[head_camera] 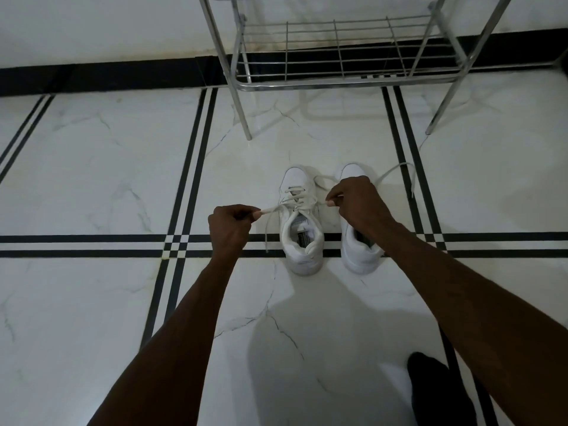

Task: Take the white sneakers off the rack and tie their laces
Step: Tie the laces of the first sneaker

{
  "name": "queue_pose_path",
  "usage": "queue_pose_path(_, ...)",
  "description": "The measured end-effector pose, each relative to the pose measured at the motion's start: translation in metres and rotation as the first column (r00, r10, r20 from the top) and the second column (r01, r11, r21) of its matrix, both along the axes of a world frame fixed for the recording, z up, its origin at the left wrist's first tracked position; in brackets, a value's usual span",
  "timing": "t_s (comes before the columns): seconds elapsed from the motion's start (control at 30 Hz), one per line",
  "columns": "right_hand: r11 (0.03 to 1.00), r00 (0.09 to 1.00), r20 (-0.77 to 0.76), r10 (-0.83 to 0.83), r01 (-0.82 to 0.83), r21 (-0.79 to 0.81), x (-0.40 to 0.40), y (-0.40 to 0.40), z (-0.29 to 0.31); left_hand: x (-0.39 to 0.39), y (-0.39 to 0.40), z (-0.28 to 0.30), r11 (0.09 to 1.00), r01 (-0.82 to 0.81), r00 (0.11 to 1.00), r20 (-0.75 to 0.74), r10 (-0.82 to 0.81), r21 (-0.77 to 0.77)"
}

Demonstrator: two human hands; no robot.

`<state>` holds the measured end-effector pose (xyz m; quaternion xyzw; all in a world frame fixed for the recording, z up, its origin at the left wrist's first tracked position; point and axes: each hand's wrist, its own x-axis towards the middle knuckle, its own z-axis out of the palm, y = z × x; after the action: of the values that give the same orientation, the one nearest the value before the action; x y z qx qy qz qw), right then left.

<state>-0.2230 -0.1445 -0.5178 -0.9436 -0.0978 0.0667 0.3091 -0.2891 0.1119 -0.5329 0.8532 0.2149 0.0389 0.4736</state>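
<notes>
Two white sneakers stand side by side on the floor, toes pointing away from me. The left sneaker (299, 222) has its laces pulled out to both sides. My left hand (230, 224) pinches one lace end to the left of that shoe. My right hand (356, 201) pinches the other lace end on the shoe's right, above the right sneaker (358, 256), whose middle my hand and forearm cover. A loose lace (396, 170) from the right sneaker arcs out to the right. The metal rack (344, 63) stands just behind the shoes.
White marble floor tiles with black stripe lines (184, 186) run around the shoes. A black skirting band (107, 76) lines the wall behind the rack. A dark-clad foot or leg (436, 392) shows at the bottom right.
</notes>
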Motion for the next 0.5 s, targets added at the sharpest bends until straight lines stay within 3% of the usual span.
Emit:
queue_pose_path(0.33, 0.997, 0.998, 0.020, -0.055, 0.056, -0.053, -0.002, 0.001, -0.006, -0.003, -0.006, -0.007, 0.992, -0.123, 0.992, -0.003, 0.123, -0.018)
queue_pose_path(0.5, 0.997, 0.999, 0.034, -0.026, 0.029, -0.073, 0.005, 0.005, -0.007, -0.002, 0.007, -0.002, 0.996, 0.092, 0.992, -0.083, -0.092, -0.001)
